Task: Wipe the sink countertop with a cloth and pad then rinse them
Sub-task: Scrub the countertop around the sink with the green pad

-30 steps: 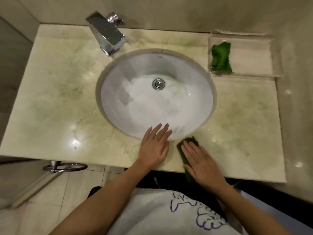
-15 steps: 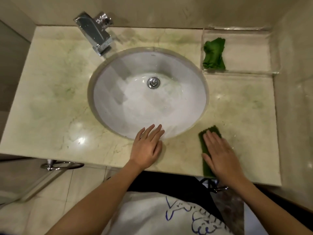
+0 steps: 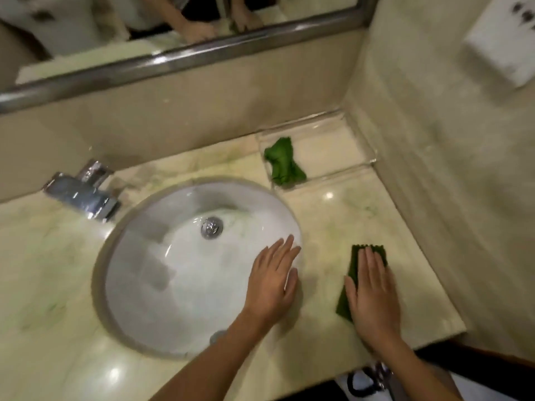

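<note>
My right hand [image 3: 372, 296] lies flat with straight fingers on a dark green scouring pad [image 3: 351, 273], pressing it onto the pale marble countertop [image 3: 356, 215] to the right of the sink. The pad shows only at my fingertips and along the left side of my hand. My left hand [image 3: 275, 280] rests flat and open on the counter at the white oval basin's [image 3: 162, 270] right rim, holding nothing. A crumpled green cloth [image 3: 283, 164] lies in the left end of a clear tray [image 3: 341, 146] at the back right.
A chrome faucet [image 3: 82, 195] stands at the back left of the basin, with the drain [image 3: 212, 227] in the middle. A mirror with a metal frame [image 3: 185, 57] runs along the back wall. A tiled wall with a white box [image 3: 503, 44] closes the right side.
My right hand has slid the pad further right along the counter, away from the basin. My left hand stays at the rim. The camera has tilted up, bringing the mirror into view.
</note>
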`<state>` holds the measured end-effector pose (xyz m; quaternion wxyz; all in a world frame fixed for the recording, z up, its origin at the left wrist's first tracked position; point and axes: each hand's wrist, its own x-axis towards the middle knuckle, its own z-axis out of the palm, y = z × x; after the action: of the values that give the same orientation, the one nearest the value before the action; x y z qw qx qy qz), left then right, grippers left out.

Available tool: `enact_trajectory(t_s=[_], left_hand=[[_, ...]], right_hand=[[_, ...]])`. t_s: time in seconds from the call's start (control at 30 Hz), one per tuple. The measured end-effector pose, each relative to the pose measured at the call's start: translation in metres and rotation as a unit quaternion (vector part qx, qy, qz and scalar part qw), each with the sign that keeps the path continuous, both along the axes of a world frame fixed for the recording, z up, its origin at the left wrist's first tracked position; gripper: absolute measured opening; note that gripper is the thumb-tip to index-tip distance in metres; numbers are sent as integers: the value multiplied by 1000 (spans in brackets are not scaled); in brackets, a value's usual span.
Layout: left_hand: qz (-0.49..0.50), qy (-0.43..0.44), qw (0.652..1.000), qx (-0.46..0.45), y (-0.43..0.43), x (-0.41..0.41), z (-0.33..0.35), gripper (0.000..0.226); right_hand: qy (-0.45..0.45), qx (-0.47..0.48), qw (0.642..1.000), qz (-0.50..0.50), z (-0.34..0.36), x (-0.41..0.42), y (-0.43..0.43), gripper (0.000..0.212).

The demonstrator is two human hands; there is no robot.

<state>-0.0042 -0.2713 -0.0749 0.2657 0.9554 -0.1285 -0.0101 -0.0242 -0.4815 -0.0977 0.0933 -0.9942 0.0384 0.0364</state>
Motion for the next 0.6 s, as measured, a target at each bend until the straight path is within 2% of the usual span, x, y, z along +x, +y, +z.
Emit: enact_trajectory(t_s=[0.07,0.17,0.23,0.3,0.4,0.5,0.6], left_hand=[[-24,-15,999,-19,-7,22,-6,39],[-22,-30,997,-61,-22,51,-11,39],[-49,-35,997,-52,-34,70,-11,41],[-93,-41,995,-13,-44,90,-16,43],[-99,-43,994,18,-51,106,-31,49],[-95,-48,994,38,-55,105,-41,50],[-110,-56,991,42,-52,109,-37,50]], right_hand=[[-25,10,999,-34,-1,30,26,65],[-8,-3,998,68,-1,20,33,63],[2,-20,996,82,-3,-8,10,61],[-34,-35,999,7,-5,-13,-18,60],[-74,-37,991,-105,-7,35,-15,60],[-72,-47,994,-60,-9,54,16,60],[-37,-38,999,-10,-10,21,9,60]])
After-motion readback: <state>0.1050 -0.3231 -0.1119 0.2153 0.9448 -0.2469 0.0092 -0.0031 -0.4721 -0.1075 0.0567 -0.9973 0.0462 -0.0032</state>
